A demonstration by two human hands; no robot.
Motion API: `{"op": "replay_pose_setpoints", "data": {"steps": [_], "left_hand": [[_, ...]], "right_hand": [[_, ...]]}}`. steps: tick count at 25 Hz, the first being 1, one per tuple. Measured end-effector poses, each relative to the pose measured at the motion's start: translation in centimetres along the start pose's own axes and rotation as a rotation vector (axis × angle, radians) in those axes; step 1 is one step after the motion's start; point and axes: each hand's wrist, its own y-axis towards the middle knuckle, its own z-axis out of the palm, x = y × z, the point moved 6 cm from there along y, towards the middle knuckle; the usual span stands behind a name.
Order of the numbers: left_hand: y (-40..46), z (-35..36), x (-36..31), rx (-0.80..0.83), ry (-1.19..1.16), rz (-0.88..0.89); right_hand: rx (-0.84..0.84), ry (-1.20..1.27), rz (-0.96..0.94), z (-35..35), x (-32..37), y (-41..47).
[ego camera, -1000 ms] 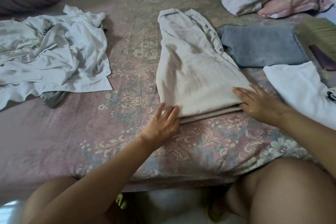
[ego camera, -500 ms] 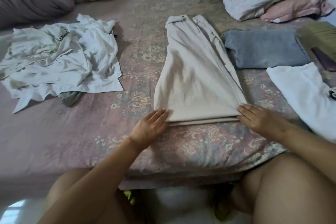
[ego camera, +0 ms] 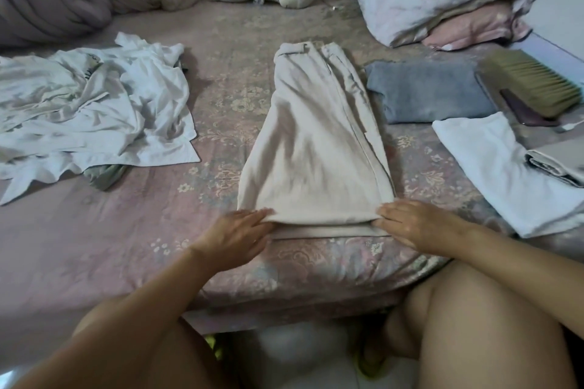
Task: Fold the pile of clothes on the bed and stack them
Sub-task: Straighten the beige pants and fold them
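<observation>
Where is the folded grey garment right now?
In the head view, the folded grey garment lies right of the beige trousers, beside the brush.

Trousers (ego camera: 316, 151) mid-bed; unfolded pile (ego camera: 94, 114) left; 2 folded items (ego camera: 429, 91) (ego camera: 493, 167) right.

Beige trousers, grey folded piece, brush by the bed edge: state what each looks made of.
Beige trousers: matte woven cloth, perhaps cotton; soft creases, stitched seams. Grey folded piece: thicker, fuzzy-looking fabric, possibly fleece or terry. Brush: dense straw-coloured bristles, natural or synthetic unclear.
</observation>
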Motion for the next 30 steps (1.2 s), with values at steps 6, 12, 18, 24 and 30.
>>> {"op": "replay_pose_setpoints", "data": {"steps": [6, 12, 18, 24, 30], "left_hand": [[-0.3, 1.6, -1.1, 0.045, -0.023, 0.116], [4.2, 0.1, -2.1, -0.027, -0.078, -0.063], [17.8, 5.8, 3.8, 0.236, -0.040, -0.520], [27.6, 12.2, 12.6, 0.370, -0.156, -0.722], [35.5, 17.9, 19.4, 0.411, -0.195, -0.914]], "right_hand": [[-0.025, -0.017, -0.020, -1.8, 0.1, -1.3], [0.192, 0.279, 0.461, 0.3, -2.4, 0.6], [0.421, 0.204, 0.817, 6.1, -3.5, 4.0], [0.231, 0.359, 0.902, 7.3, -13.9, 8.2], [0.201, 0.198, 1.191, 9.9, -19.3, 10.7]]}}
